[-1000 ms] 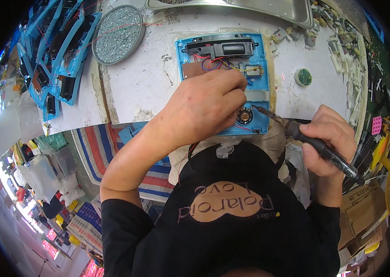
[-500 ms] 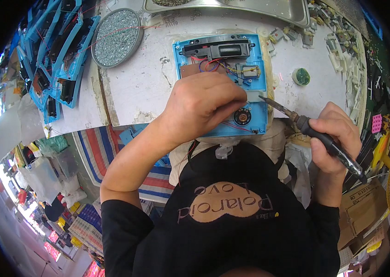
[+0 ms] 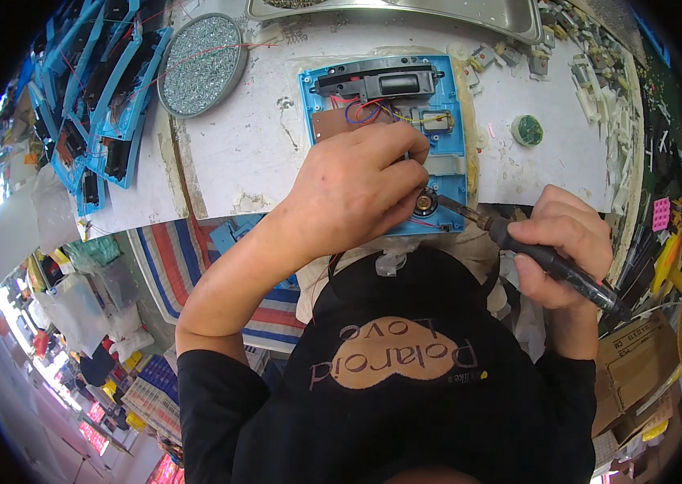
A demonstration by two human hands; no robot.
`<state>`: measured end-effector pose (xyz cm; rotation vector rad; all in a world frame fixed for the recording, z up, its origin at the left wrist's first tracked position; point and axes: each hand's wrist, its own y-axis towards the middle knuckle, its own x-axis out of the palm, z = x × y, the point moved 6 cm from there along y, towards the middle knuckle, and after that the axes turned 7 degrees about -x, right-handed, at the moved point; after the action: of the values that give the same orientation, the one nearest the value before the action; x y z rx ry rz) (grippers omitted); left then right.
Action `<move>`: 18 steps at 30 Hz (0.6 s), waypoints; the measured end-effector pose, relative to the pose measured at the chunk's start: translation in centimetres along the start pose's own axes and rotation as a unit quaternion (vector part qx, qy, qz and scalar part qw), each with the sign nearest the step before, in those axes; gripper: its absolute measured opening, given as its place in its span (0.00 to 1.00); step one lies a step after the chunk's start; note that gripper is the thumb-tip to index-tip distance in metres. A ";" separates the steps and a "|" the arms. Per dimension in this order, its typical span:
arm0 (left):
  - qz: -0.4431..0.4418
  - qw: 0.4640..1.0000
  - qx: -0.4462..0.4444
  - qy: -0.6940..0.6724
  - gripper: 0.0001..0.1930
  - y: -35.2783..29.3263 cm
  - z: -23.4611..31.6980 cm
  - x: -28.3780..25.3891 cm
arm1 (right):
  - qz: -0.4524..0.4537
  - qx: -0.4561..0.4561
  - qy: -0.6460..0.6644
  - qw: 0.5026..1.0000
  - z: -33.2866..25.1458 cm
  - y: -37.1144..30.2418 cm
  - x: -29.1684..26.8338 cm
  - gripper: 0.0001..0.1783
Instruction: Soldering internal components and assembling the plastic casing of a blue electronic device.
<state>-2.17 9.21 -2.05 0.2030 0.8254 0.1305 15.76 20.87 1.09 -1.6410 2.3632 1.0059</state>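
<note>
A blue plastic housing lies open on the table in front of me. It carries a black part, a brown board, coloured wires, a small motor-like part and a round speaker. Over its lower left part is my left hand, its fingers pinched together; what they hold, if anything, is hidden. My right hand grips the dark handle of a soldering iron. The iron's tip points left and reaches the speaker's right edge; whether they touch I cannot tell.
Several blue housings with wires are piled at the far left. Beside them stands a round dish of small metal screws. A metal tray lies at the back, a green roll on the right, and loose white parts beyond it.
The soldering iron's tip has moved down and left, from the grey strip to the speaker, with my right hand. My left fingers have shifted slightly and the housing moved a little.
</note>
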 end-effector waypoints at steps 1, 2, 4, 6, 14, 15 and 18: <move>0.001 1.000 0.000 0.000 0.14 0.0 0.0 0.0 | 0.000 0.000 -0.001 1.000 0.0 0.0 0.0 0.17; 0.000 1.000 -0.001 -0.001 0.14 0.0 0.0 0.0 | 0.000 -0.001 -0.002 1.000 0.0 0.1 0.0 0.17; -0.003 1.000 -0.004 -0.001 0.14 -0.1 -0.1 0.0 | 0.001 -0.001 -0.003 1.000 0.0 0.2 -0.1 0.17; -0.005 1.000 -0.005 -0.001 0.14 -0.1 -0.1 0.0 | 0.001 0.001 -0.006 1.000 0.0 0.2 -0.1 0.17; -0.012 1.000 -0.002 0.001 0.14 -0.1 -0.1 0.1 | -0.001 0.011 -0.013 1.000 0.0 0.4 0.1 0.17; -0.012 1.000 -0.002 0.000 0.14 -0.1 -0.2 0.1 | 0.003 0.014 -0.013 1.000 0.0 0.4 0.1 0.17; -0.012 1.000 0.003 0.000 0.15 -0.2 -0.2 0.1 | 0.006 0.024 -0.011 1.000 0.1 0.3 0.0 0.16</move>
<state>-2.22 9.08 -2.26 0.1983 0.8271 0.1052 15.49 21.01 1.16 -1.5927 2.3672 0.9559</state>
